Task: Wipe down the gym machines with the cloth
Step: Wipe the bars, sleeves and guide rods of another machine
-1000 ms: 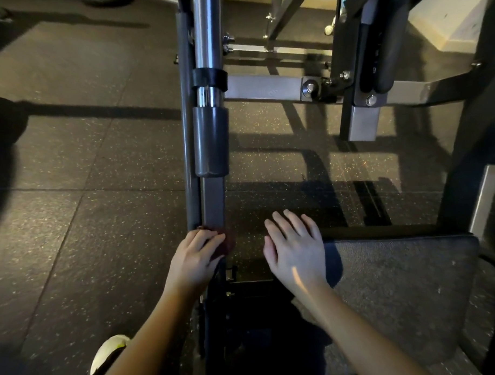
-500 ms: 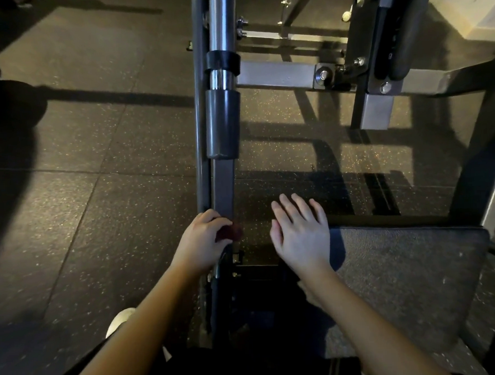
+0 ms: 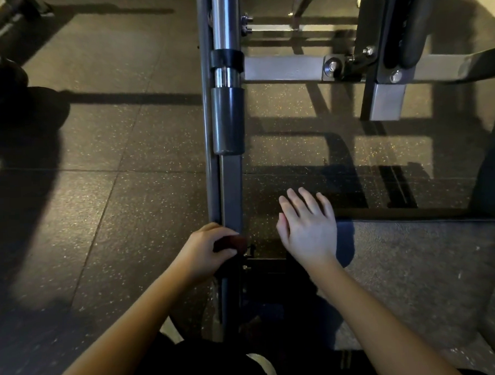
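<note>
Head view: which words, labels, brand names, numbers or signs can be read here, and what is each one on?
None: no text, number, brand or sign can be read in this view.
The grey bar, its dark sleeve, the chrome tube and the grey pad show no label.
The dark red cloth in the left hand shows no print, though the light is dim.

The upright bar [image 3: 225, 19] is polished, glossy metal, its grey sleeve [image 3: 227, 120] smooth and duller (plastic, by the look). The floor [image 3: 115, 206] is matt speckled rubber; the pad [image 3: 417, 265] looks grainy.
</note>
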A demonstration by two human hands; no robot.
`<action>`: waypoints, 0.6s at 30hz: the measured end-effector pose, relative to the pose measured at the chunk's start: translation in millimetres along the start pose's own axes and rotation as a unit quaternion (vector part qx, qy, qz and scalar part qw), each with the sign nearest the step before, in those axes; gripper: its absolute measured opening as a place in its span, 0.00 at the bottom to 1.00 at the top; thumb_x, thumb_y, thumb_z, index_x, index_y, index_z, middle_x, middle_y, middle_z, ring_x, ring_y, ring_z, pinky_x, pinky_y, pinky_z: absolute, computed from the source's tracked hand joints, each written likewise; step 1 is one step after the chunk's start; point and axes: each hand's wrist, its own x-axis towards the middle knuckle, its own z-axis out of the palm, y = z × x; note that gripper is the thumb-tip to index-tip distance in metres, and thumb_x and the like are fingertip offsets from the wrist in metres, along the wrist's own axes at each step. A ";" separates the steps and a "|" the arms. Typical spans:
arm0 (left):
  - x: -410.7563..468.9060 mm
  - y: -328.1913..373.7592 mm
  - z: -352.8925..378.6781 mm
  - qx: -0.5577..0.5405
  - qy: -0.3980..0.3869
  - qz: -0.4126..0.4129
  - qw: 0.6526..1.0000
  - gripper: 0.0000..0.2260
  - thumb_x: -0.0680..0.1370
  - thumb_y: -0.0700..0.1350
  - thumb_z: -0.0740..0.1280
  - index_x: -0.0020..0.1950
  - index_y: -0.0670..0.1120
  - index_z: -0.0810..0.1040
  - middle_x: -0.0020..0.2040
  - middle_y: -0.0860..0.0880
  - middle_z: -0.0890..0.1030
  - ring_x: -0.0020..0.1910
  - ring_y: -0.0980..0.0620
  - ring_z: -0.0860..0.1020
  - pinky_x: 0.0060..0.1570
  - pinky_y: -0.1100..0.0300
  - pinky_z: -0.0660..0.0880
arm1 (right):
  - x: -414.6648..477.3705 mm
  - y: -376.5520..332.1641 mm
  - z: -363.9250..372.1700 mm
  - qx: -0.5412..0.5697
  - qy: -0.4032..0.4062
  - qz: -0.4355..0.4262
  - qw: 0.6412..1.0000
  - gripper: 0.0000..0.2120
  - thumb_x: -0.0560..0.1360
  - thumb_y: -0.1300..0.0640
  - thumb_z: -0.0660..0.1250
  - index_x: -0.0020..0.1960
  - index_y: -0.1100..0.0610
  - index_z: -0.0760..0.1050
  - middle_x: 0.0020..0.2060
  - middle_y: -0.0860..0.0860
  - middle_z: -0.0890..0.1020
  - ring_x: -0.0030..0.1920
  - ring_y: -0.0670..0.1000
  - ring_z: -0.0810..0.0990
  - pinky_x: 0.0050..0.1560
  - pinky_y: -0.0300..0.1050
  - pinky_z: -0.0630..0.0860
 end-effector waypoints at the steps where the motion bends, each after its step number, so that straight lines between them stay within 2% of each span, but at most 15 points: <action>1: 6.0 6.9 4.7 0.000 0.002 0.000 1.000 0.15 0.77 0.45 0.69 0.63 0.50 0.77 0.55 0.55 0.73 0.55 0.57 0.73 0.55 0.68 0.65 | 0.2 0.2 0.7 0.000 0.000 0.000 1.000 0.20 0.80 0.50 0.54 0.61 0.57 0.79 0.61 0.55 0.80 0.66 0.55 0.75 0.69 0.57 0.64; 4: 18.9 20.0 13.4 0.024 -0.004 -0.042 0.999 0.16 0.79 0.47 0.66 0.66 0.48 0.76 0.59 0.52 0.73 0.59 0.53 0.73 0.58 0.64 0.66 | -0.7 0.7 2.2 0.000 0.003 -0.003 1.000 0.20 0.80 0.50 0.54 0.61 0.57 0.79 0.61 0.55 0.80 0.66 0.56 0.75 0.69 0.57 0.65; 6: 17.2 21.5 12.3 0.035 -0.018 -0.060 0.997 0.16 0.79 0.49 0.66 0.66 0.49 0.75 0.58 0.52 0.72 0.59 0.52 0.73 0.58 0.62 0.68 | -0.2 0.8 1.8 -0.004 0.001 -0.002 1.000 0.20 0.80 0.50 0.54 0.61 0.57 0.79 0.61 0.55 0.80 0.66 0.55 0.75 0.69 0.57 0.65; 10: -6.4 17.6 11.5 0.043 -0.061 -0.059 0.996 0.15 0.78 0.49 0.67 0.65 0.53 0.74 0.58 0.55 0.66 0.57 0.57 0.69 0.56 0.65 0.67 | 0.3 0.9 1.8 -0.005 0.005 -0.005 1.000 0.21 0.80 0.50 0.53 0.61 0.57 0.80 0.61 0.55 0.80 0.66 0.55 0.75 0.68 0.57 0.65; 14: 4.2 17.5 20.3 0.013 0.008 -0.092 0.996 0.14 0.79 0.49 0.65 0.64 0.50 0.76 0.57 0.53 0.70 0.57 0.53 0.72 0.57 0.62 0.69 | 0.4 0.7 3.1 -0.003 0.017 -0.008 1.000 0.20 0.80 0.50 0.53 0.60 0.57 0.80 0.61 0.55 0.81 0.65 0.56 0.75 0.68 0.56 0.66; 18: 22.2 15.0 16.3 -0.016 0.033 -0.134 0.990 0.12 0.80 0.49 0.65 0.61 0.47 0.79 0.53 0.52 0.74 0.55 0.51 0.76 0.50 0.63 0.67 | 0.6 -0.2 0.5 -0.007 0.010 -0.005 1.000 0.22 0.80 0.50 0.52 0.60 0.57 0.80 0.60 0.56 0.81 0.65 0.56 0.76 0.68 0.56 0.67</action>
